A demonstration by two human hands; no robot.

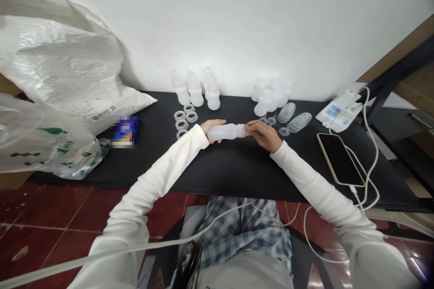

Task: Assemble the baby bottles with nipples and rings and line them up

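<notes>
A white bag point(57, 49) bulges over the left end of the black table point(233, 169), with a clear bag point(47, 137) printed in green lying before it; a blue packet point(128, 130) sits just beside them. At the right end, a pouch point(339, 109) lies near the wall point(237, 27), and a phone point(340, 159) rests face up with a phone cable point(353, 188) plugged into its lower end. A lap cable point(162, 244) runs across the person's checked trousers point(242, 226), below the table's edge.

By the wall, left of centre, 4 capped bottles point(195, 92) stand upright, 2 overlapping in view. In front of them lie 5 rings point(182, 124), the nearest just beyond the left hand. Right of centre, plain bottles point(269, 99) stand clustered, too overlapped to count; beside them are 2 clear caps point(299, 122) and 3 small parts point(284, 131), near the right hand. What the bags hold cannot be told.

The bottle point(224, 132) in hand lies sideways above the table's middle, its neck to the right. The left hand point(211, 130) wraps its base, thumb above and fingers beneath. The right hand point(265, 135) pinches narrowly at its mouth; whether a small piece is between the fingertips cannot be told. Both forearms reach forward and inward.
</notes>
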